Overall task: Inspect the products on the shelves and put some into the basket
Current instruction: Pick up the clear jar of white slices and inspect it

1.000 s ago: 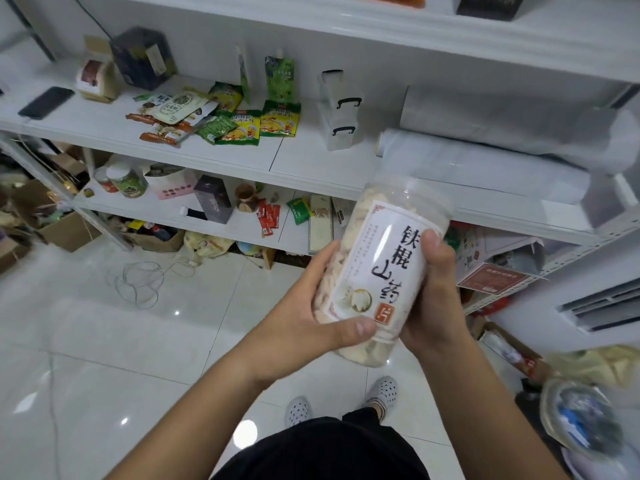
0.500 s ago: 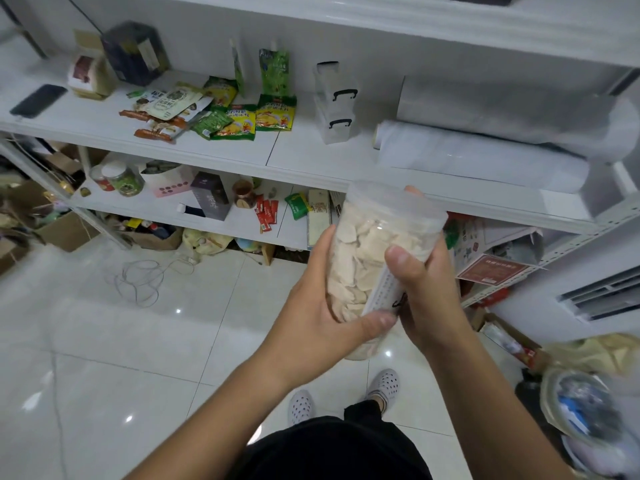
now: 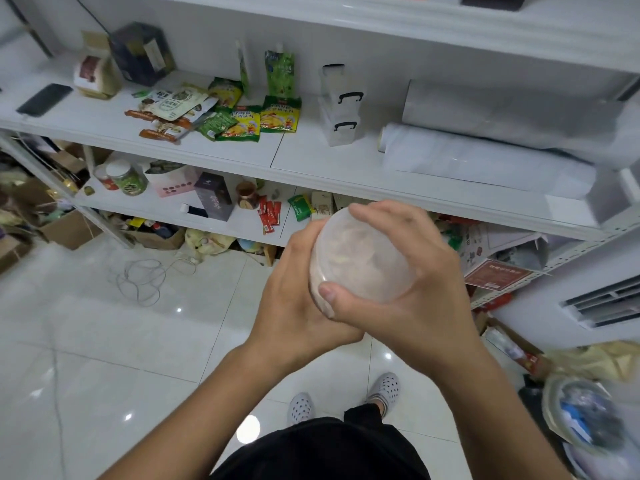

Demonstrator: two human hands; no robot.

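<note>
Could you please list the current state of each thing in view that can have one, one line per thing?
clear jar: lid on, tipped so its top faces the camera, held in both hands.
left hand: grips the jar's side.
right hand: holds the jar near its lid.
green-labelled jar: upright, lid on, lower shelf.
two clear boxes: stacked, closed.
phone: lying flat, screen dark.

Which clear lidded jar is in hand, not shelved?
The jar of pale slices, gripped by left hand and right hand. The green-labelled jar stands on the lower shelf.
</note>
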